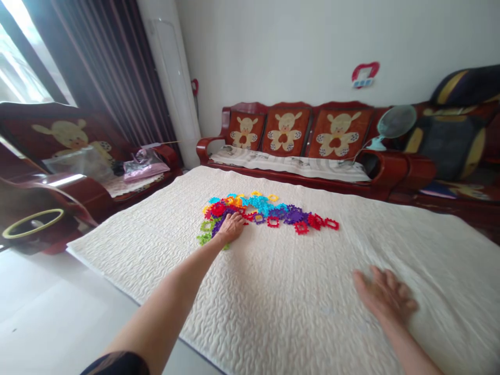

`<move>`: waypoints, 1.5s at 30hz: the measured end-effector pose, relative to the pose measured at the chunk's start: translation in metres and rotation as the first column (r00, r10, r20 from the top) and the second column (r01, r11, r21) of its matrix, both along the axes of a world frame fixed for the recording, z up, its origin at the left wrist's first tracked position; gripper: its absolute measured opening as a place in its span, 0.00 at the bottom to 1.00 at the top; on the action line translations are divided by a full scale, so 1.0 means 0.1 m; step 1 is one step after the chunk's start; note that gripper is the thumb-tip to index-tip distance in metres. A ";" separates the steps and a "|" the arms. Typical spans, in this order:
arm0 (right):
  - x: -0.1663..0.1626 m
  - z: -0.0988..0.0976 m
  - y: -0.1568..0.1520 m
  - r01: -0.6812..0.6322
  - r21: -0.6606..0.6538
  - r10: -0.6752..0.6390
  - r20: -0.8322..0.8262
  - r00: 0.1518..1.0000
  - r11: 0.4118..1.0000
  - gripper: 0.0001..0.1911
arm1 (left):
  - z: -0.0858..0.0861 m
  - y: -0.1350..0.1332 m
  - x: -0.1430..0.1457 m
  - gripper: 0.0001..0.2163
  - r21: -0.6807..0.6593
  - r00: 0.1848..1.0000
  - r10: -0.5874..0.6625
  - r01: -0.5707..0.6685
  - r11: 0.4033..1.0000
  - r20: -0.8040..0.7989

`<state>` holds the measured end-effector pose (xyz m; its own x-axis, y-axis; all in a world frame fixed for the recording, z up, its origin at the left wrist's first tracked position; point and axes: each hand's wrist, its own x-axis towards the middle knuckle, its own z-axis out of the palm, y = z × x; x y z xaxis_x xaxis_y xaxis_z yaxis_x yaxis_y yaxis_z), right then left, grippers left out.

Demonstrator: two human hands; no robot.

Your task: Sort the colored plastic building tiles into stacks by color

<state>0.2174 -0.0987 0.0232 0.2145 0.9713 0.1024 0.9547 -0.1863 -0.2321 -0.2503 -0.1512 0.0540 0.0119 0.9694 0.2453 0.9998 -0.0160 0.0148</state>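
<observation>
A low heap of toothed plastic building pieces (296,214) spreads across the middle of the quilted cover, in purple, red, blue, yellow and green. Several are square rings with open centres, such as the red one (273,222). My left hand (232,227) rests palm down on the left part of the heap, its fingers bent over the pieces; what lies under them is hidden. Green pieces (205,238) are just left of that wrist. Apart from the heap, at the right, my right hand (386,295) is over the cover, slightly blurred, with fingers loosely spread and nothing in them.
The cream quilted cover (281,291) lies over a broad flat surface. Behind it stands a wooden sofa (250,161) with bear cushions. A small fan (396,125) is at the right, and an armchair (84,195) with plastic bags is at the left, near a yellow-rimmed bin (33,223).
</observation>
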 end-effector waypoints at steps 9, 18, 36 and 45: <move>-0.01 0.03 -0.02 -0.016 0.000 0.016 -0.018 1.000 1.000 0.40 | -0.20 -0.22 0.15 0.12 0.103 0.994 -0.082 0.074 0.992 0.068; 0.01 -0.04 0.00 -0.007 0.021 0.006 0.008 1.000 1.000 0.41 | -0.31 -0.33 0.14 0.13 0.188 0.954 -0.282 0.260 0.947 0.104; 0.02 -0.06 -0.03 -0.032 0.033 0.030 0.046 0.998 0.999 0.36 | -0.37 -0.36 0.10 0.16 0.202 0.968 -0.214 0.186 0.961 0.127; -0.01 0.00 -0.04 -0.024 0.043 0.021 0.059 0.998 0.999 0.36 | -0.33 -0.35 0.12 0.15 0.205 0.965 -0.235 0.208 0.957 0.119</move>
